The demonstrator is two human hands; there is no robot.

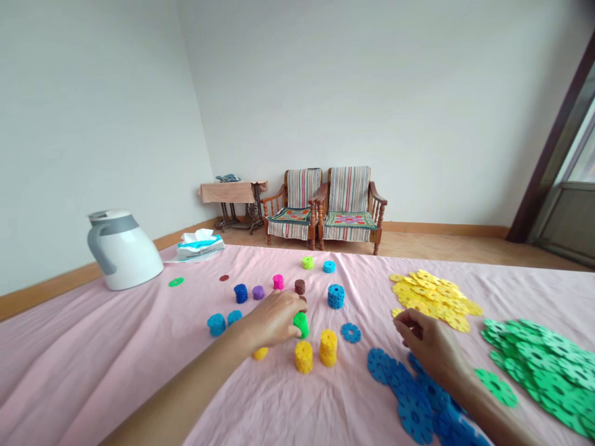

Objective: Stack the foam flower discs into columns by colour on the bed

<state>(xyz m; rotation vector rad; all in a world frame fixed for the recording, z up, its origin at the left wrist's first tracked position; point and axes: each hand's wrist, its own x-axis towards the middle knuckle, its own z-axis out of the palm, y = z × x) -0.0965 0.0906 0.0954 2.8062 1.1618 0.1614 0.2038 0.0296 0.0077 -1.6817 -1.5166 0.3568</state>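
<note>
My left hand point(277, 316) reaches to the middle of the pink cloth, its fingers around a green stack point(301, 324) of small notched discs. A brown stack point(300, 286) stands just beyond the fingertips, with another brown piece partly hidden under them. My right hand point(421, 334) hovers between the yellow disc pile point(432, 294) and the blue disc pile point(418, 402), fingers curled; whether a disc is in them is hidden. Two yellow stacks point(328, 347) stand nearer to me, and a loose blue disc point(351, 332) lies flat between the hands.
A white jug point(130, 251) and a tissue pack point(199, 244) stand at the left. Blue, purple, pink and lime stacks are spread over the cloth point(153, 347). A green disc pile point(543, 365) lies at the right. Two chairs point(348, 217) stand beyond.
</note>
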